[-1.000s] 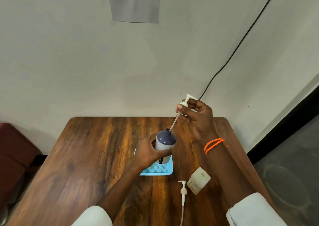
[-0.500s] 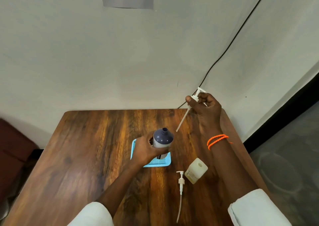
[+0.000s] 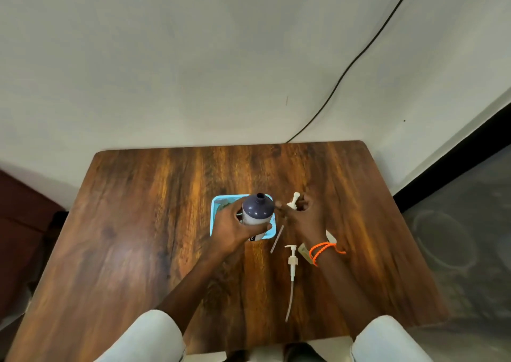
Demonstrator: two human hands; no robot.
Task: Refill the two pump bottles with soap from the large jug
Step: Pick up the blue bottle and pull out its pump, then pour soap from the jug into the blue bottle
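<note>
Wooden table (image 3: 138, 223) fills lower frame, blue tray (image 3: 217, 209) at centre; left hand (image 3: 235, 230) grasps uncapped purple-topped bottle (image 3: 257, 213) upright over tray, right hand (image 3: 305, 217) just right pinches removed pump (image 3: 292, 205), second pump (image 3: 292, 262) lying below on table.

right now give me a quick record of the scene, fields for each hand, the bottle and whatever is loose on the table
left hand: grips the purple-topped bottle
bottle: upright over the blue tray, neck open, no pump
right hand: holds a white pump, its tube slanting down toward the table
loose on table: second pump lying flat
partly hidden: pale container under the right wrist
</note>
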